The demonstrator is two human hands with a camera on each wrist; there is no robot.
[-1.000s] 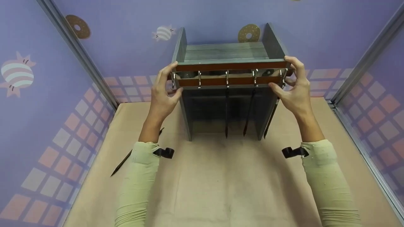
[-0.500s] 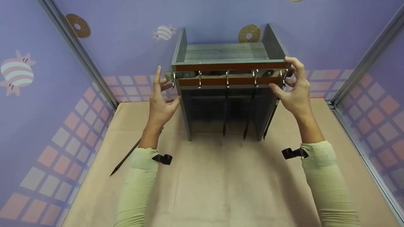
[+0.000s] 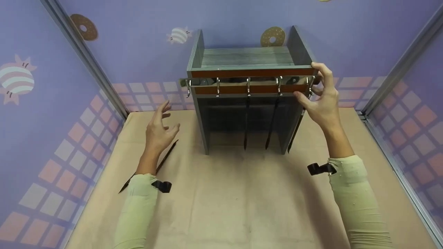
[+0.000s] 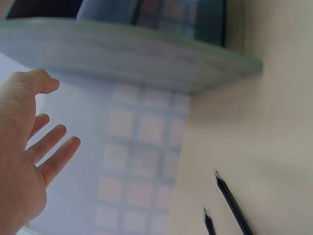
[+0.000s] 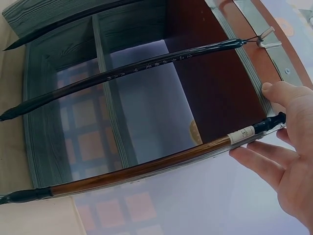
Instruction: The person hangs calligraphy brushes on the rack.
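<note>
- Right hand [image 3: 320, 100] at the right end of the hook rail [image 3: 247, 81], fingers loosely curved, thumb and fingertips touching the rail end and the top of the rightmost brush [image 5: 142, 169] — whether actually pinching, cannot tell.
- Hanging brush: dark-tipped, brown-handled, suspended from the last hook, just outside the right wall of the grey shelf unit [image 3: 247, 62] that carries the rail on its front.
- Best handled, judging from the pictures, with a light touch near the loop at the top — steadying the handle so the tip stops swinging, no tugging on the hook.
- Left hand [image 3: 157, 129] clear of the rail, fingers spread and relaxed, holding nothing, hovering above the beige table [image 3: 242, 207].
- Loose brush [image 3: 148, 171] lying on the table just beneath that left forearm.
- Two more brushes hanging from the middle hooks, close by — easily knocked by a careless sweep.
</note>
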